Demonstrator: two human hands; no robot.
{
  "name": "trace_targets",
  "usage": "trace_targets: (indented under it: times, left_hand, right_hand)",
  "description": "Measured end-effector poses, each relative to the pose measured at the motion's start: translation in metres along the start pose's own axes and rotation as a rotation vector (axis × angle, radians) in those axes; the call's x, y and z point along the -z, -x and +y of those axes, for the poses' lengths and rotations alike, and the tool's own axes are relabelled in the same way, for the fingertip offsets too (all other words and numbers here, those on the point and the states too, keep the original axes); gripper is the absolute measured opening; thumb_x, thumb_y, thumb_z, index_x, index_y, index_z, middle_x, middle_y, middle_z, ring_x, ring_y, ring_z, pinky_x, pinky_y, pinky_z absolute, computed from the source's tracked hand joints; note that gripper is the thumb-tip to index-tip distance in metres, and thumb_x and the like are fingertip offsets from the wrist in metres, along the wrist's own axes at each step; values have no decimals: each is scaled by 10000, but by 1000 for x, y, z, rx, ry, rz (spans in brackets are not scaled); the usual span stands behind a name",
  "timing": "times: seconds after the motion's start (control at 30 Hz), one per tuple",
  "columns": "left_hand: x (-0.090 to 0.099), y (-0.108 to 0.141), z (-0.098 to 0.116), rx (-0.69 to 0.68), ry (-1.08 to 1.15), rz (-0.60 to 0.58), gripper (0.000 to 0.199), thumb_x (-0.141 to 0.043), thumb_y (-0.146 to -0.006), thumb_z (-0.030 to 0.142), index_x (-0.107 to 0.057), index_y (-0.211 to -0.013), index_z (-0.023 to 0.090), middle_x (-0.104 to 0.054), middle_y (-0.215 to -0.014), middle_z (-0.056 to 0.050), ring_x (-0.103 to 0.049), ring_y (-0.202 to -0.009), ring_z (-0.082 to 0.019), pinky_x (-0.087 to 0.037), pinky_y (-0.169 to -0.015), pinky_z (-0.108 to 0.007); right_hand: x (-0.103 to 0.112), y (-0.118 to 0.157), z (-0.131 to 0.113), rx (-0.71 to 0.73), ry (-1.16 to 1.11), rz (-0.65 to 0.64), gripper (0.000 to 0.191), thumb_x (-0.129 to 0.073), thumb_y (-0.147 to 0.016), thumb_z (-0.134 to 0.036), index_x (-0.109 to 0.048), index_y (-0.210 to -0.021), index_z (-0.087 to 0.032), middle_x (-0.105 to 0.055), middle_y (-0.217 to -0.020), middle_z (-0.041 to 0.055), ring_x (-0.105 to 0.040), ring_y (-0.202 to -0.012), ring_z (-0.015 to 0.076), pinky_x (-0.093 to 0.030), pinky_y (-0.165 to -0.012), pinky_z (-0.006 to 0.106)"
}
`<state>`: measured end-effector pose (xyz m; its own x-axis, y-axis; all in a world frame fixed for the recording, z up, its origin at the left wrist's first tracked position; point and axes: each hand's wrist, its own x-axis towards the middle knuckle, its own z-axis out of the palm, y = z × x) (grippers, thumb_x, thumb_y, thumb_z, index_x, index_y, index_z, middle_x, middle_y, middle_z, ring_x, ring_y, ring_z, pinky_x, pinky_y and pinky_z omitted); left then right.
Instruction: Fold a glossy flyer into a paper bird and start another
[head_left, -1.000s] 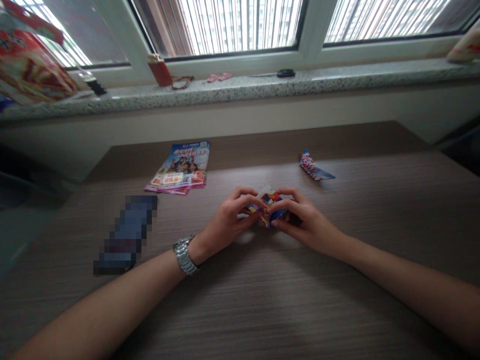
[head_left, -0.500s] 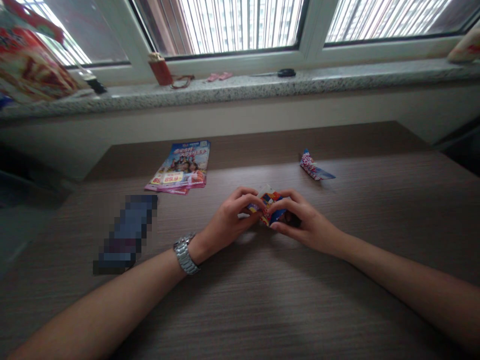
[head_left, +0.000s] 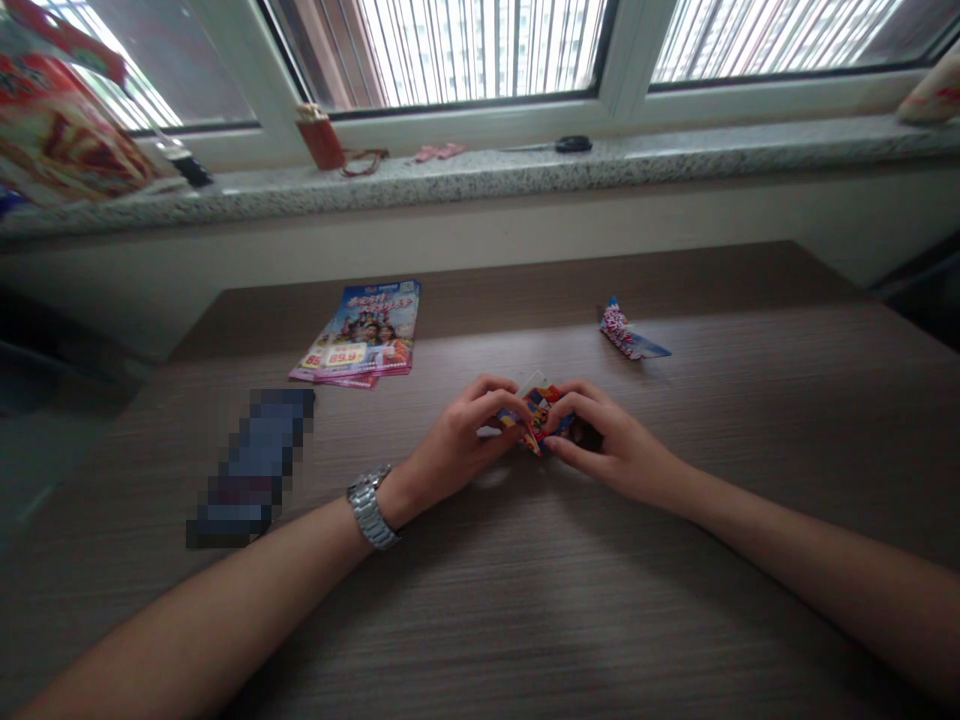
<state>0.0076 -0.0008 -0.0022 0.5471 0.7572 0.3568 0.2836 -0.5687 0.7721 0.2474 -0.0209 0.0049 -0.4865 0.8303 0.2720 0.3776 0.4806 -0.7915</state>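
A small piece of folded colourful printed paper (head_left: 539, 408), with red, blue, yellow and white areas, is between my two hands just above the table. My left hand (head_left: 480, 425), with a silver watch (head_left: 373, 509) on its wrist, pinches the paper's left side between thumb and fingers. On the right side, my right hand (head_left: 596, 430) grips it with thumb and curled index finger. My fingers cover much of the paper, so its full shape is hidden. A folded paper figure (head_left: 628, 332) with pointed ends rests farther back, right of my hands.
A stack of printed flyers (head_left: 367, 335) lies at the back left of the brown table (head_left: 465, 600). Nearer me is a pixelated dark object (head_left: 251, 470). On the stone windowsill (head_left: 465, 182) sit a red-brown case (head_left: 321, 138), scissors (head_left: 571, 145) and a large red package (head_left: 64, 130).
My right thumb and index finger have shifted slightly on the paper, and a bit more of its printed face shows between my hands. The left hand is almost still.
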Motion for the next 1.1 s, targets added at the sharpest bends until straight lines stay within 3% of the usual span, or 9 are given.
trace_targets:
  times: [0.33, 1.1]
  left_hand:
    - [0, -2, 4, -20, -11, 21, 73, -688, -933, 179, -696, -1004, 192, -592, -1151, -59, -647, -1048, -153, -602, -907, -276]
    - [-4, 1, 5, 0, 84, -40, 92, -650, -964, 192, -676, -1053, 189, -561, -1190, -61, -673, -1009, -124, -643, -833, -227]
  right_hand:
    - [-3, 0, -1, -68, -24, 23, 95, -679, -928, -243, -589, -928, -211, -555, -1042, 50, -571, -806, 156, -486, -705, 288]
    - [-7, 2, 5, 10, 60, 92, 54, -688, -940, -266, -659, -979, -243, -561, -1045, 50, -597, -858, 172, -529, -745, 311]
